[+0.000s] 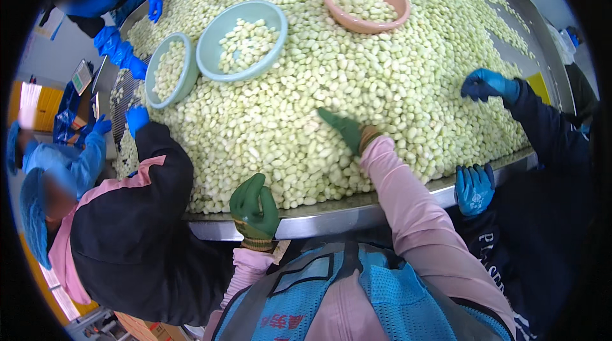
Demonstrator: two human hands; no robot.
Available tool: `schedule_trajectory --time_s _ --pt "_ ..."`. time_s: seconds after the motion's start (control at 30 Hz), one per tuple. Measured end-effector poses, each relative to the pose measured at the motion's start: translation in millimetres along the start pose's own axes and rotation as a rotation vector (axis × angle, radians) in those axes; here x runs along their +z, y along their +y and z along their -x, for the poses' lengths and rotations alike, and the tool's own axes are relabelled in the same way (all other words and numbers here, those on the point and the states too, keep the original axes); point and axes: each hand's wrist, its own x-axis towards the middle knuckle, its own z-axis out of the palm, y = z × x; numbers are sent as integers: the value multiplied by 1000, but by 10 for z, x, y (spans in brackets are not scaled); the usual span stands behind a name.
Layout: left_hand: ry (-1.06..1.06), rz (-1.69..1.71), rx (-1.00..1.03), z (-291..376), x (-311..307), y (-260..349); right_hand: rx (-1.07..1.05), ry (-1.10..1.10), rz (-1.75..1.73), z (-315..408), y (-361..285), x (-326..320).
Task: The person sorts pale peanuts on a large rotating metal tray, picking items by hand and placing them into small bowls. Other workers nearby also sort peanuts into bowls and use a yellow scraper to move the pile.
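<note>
A thick layer of small, pale green oval fruits or vegetables (296,145) covers the steel table before me; their exact kind I cannot tell. My right hand (343,129), in a green glove, reaches out flat over the heap, its fingertips pointing up and left among the pieces. Whether it holds any is hidden. At the table's near edge rests my left hand (255,207), also green-gloved, with its fingers curled and the thumb side towards the heap. Its palm is partly hidden, so I cannot tell if something lies within.
Two light blue plastic basins (279,49) (189,87) and a pink basin (366,27), each with some pieces inside, stand on the heap. Co-workers in blue gloves reach in from the left, top and right. The table's metal rim (330,224) runs in front of me.
</note>
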Motion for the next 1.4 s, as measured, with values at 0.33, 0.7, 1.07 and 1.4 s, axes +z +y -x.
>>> schedule_trajectory --time_s 0.33,0.7,1.07,1.4 --pt "-65 100 110 -124 123 33 -35 289 639 641 -302 1522" --pt "-21 121 -109 1 114 14 100 416 827 1554 334 219" --pt "32 207 -129 21 217 26 259 1 107 609 282 84" --pt "79 204 -106 101 384 -37 -90 -140 -371 114 51 626"
